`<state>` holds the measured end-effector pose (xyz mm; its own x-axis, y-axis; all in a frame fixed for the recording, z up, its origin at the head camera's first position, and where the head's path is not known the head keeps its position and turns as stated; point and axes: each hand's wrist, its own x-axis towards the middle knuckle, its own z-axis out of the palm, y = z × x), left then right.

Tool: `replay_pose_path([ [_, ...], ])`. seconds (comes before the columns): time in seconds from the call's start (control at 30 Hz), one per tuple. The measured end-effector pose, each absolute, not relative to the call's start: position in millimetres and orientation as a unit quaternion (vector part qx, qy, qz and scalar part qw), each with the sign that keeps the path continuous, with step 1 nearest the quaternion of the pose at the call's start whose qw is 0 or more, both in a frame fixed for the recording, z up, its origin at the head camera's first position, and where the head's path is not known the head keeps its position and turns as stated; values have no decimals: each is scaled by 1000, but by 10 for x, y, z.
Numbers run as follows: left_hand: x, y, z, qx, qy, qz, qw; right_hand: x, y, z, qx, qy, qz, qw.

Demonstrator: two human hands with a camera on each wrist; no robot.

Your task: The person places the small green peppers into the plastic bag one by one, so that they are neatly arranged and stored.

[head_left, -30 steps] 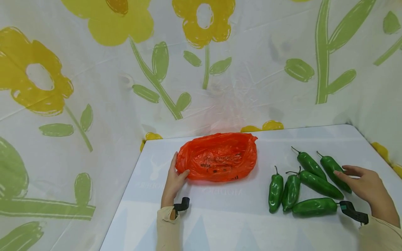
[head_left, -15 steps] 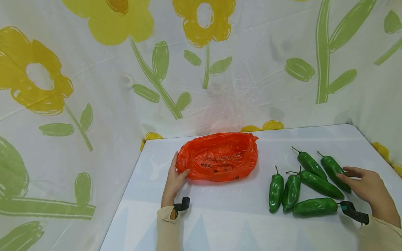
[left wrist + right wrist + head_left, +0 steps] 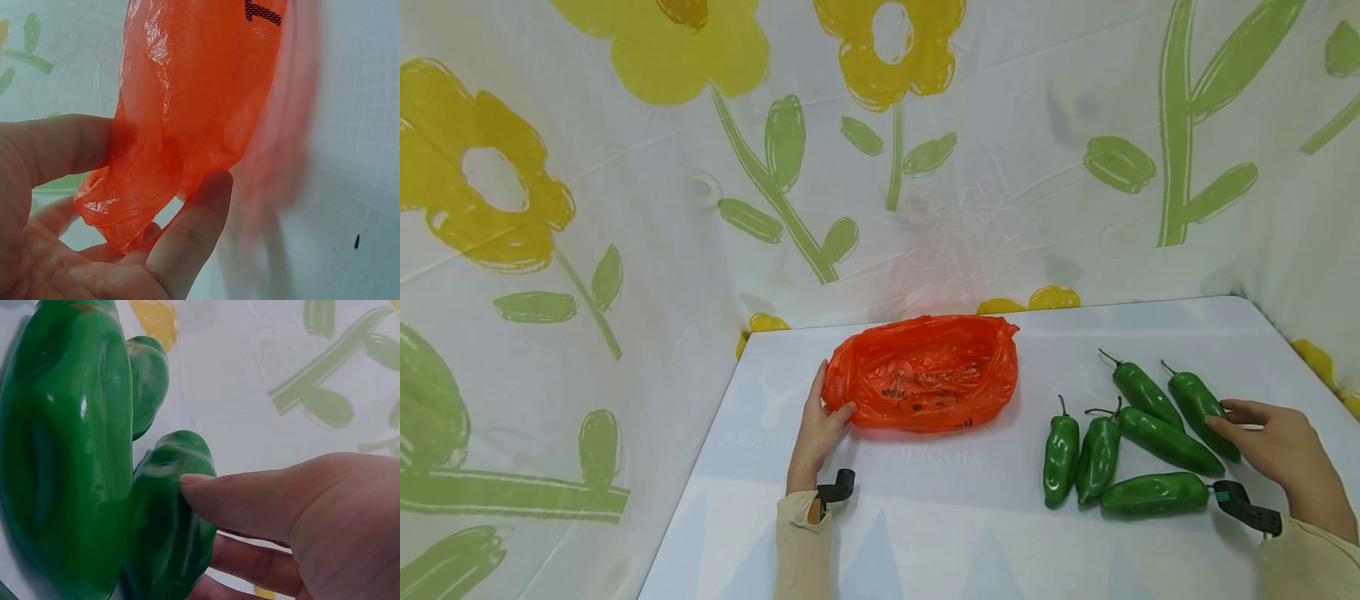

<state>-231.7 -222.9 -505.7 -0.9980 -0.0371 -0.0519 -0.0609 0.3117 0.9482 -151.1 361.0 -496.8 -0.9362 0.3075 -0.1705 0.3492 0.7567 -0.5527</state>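
From near edge of worktop (image 3: pixel 917 542): five green chili peppers (image 3: pixel 1168 440) lie unmoved. Beside them, right edge side, right grip (image 3: pixel 1273 442) pinches a sixth pepper (image 3: pixel 1197 404); thumb crept slightly tipward. Likely just a settling hold, nothing lifted. Beyond, left grip (image 3: pixel 817 433) pinches red plastic bag (image 3: pixel 928 375) near far edge, unchanged.

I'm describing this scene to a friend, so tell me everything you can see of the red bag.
The red bag looks like thin, shiny, crinkled plastic, partly see-through, with dark printing. Its rim is spread into a wide oval, so the mouth gapes open. It sits on the white table, towards the far edge, left of the green peppers and apart from them. The left hand holds its left end between thumb and fingers.
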Motion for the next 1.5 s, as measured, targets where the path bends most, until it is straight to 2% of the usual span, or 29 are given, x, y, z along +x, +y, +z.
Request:
replay_pose_path([
  [0.27,-2325,-2236,-5069,-30,812,582,9,-1515,3601,-4941,183,931,-310,58],
  [0.53,-2316,-2240,-5072,-9,814,580,-4,-1517,3611,-4947,169,939,-295,45],
  [1.17,-2358,-2232,-5099,-25,806,591,6,-1501,3540,-4802,159,946,-283,9],
  [1.5,-2350,-2231,-5085,-23,802,596,8,-1511,3398,-4667,181,930,-320,21],
])
